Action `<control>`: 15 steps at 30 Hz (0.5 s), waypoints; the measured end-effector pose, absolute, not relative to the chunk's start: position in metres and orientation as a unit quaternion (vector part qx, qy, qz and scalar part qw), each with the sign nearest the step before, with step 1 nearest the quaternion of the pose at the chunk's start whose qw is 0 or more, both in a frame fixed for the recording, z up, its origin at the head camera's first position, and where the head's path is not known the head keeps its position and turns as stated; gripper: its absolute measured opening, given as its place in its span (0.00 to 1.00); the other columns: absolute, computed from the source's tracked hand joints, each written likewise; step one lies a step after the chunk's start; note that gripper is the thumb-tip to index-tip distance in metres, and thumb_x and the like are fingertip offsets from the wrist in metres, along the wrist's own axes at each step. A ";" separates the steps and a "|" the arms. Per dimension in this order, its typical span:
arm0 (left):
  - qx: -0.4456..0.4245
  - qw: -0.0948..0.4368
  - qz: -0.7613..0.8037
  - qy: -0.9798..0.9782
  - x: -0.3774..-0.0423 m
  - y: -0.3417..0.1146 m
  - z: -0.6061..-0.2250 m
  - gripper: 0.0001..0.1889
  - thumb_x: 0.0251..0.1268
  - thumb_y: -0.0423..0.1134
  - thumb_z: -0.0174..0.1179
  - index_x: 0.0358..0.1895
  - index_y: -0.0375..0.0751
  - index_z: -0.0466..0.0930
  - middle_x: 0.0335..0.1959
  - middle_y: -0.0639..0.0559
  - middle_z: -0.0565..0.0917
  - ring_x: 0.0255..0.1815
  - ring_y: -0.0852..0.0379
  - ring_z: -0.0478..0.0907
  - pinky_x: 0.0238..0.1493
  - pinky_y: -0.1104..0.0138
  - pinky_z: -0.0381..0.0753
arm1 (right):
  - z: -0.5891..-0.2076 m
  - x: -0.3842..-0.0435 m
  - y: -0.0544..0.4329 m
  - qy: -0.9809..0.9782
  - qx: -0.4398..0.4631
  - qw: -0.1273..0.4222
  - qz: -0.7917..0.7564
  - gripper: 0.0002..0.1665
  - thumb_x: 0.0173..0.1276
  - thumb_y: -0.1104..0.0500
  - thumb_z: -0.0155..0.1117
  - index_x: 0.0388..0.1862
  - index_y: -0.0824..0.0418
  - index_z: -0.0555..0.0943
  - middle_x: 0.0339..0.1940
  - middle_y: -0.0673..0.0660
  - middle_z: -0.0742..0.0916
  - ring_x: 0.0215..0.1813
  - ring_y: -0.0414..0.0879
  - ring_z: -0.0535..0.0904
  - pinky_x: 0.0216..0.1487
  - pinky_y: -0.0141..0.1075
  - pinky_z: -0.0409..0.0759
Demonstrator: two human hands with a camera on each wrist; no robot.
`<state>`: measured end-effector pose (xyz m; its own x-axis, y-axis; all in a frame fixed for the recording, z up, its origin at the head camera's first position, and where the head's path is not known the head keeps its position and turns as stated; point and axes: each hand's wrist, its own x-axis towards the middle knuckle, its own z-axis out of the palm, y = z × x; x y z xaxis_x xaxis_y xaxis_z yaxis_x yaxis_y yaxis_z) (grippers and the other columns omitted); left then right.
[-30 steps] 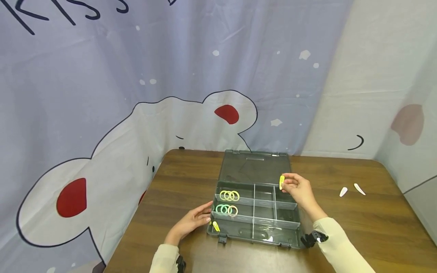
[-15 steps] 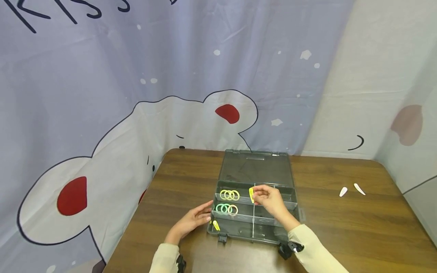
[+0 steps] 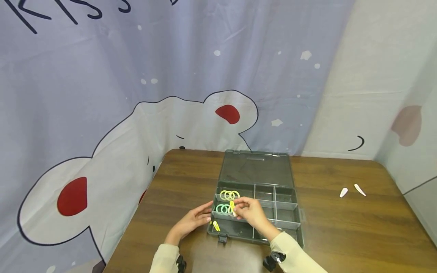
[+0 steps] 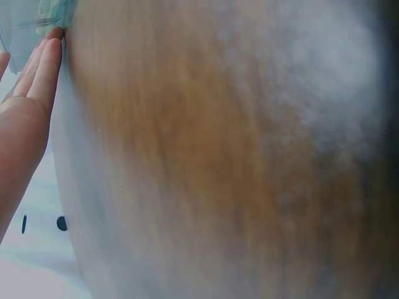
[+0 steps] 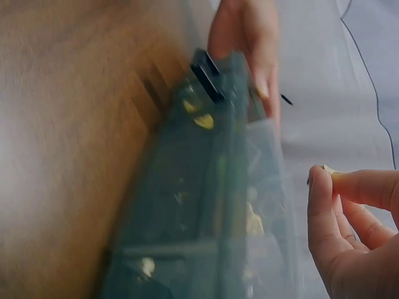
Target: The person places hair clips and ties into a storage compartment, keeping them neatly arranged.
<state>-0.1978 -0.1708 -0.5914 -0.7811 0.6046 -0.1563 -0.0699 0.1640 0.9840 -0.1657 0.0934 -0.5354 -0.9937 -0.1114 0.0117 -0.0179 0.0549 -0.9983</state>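
My right hand (image 3: 252,215) pinches a yellow snap hair clip (image 3: 232,206) between thumb and fingertips, above the left part of an open grey see-through compartment box (image 3: 256,170). In the right wrist view just a small end of that hair clip (image 5: 330,170) shows between the fingers. My left hand (image 3: 191,224) lies along the box's left side, fingers extended and fingertips at the wall. Another yellow hair clip (image 3: 216,226) lies in the front left compartment. Behind it, green hair ties (image 3: 222,208) sit in the middle row, and several yellow hair ties (image 3: 228,195) in the back row.
Two white hair clips (image 3: 343,192) lie on the wooden table (image 3: 334,235), to the right of the box. The box lid leans back toward a printed curtain (image 3: 191,121) behind the table. A black latch (image 3: 222,239) sticks out at the box's front.
My right hand has carried the yellow hair clip leftward and toward the front, from the box's back right to over its left part. The left hand has stayed in place.
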 end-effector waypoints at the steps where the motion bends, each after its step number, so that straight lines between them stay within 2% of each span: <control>1: 0.188 0.272 0.619 0.712 -0.198 -0.171 -0.592 0.33 0.71 0.35 0.56 0.76 0.43 0.54 0.70 0.32 0.63 0.68 0.39 0.65 0.63 0.61 0.72 | -0.536 -0.164 0.091 0.726 -0.050 0.036 -0.686 0.13 0.57 0.77 0.63 0.43 0.81 0.79 0.27 0.67 0.84 0.21 0.44 0.80 0.25 0.41 0.84; 5: 0.188 0.270 0.618 0.714 -0.198 -0.170 -0.592 0.33 0.71 0.35 0.56 0.75 0.43 0.55 0.69 0.32 0.63 0.67 0.39 0.66 0.63 0.61 0.72 | -0.528 -0.155 0.081 0.731 -0.071 0.042 -0.678 0.12 0.56 0.79 0.61 0.41 0.83 0.78 0.27 0.71 0.84 0.20 0.44 0.80 0.25 0.44 0.84; 9: 0.186 0.269 0.617 0.716 -0.198 -0.169 -0.591 0.33 0.71 0.35 0.56 0.75 0.43 0.55 0.69 0.32 0.64 0.67 0.39 0.66 0.64 0.60 0.71 | -0.524 -0.148 0.072 0.738 -0.082 0.047 -0.669 0.12 0.56 0.80 0.58 0.40 0.84 0.78 0.27 0.75 0.83 0.22 0.53 0.82 0.26 0.48 0.84; 12: 0.184 0.269 0.615 0.718 -0.198 -0.169 -0.590 0.33 0.70 0.35 0.56 0.75 0.44 0.55 0.69 0.32 0.63 0.68 0.39 0.65 0.64 0.59 0.71 | -0.535 -0.148 0.067 0.744 -0.088 0.042 -0.661 0.11 0.55 0.81 0.57 0.40 0.83 0.78 0.27 0.74 0.83 0.23 0.59 0.82 0.25 0.47 0.84; 15: 0.183 0.270 0.614 0.719 -0.197 -0.169 -0.590 0.33 0.70 0.36 0.56 0.75 0.44 0.55 0.69 0.32 0.63 0.68 0.39 0.65 0.64 0.59 0.71 | -0.548 -0.149 0.062 0.750 -0.095 0.039 -0.654 0.11 0.56 0.80 0.59 0.40 0.81 0.80 0.26 0.70 0.84 0.23 0.60 0.82 0.24 0.43 0.84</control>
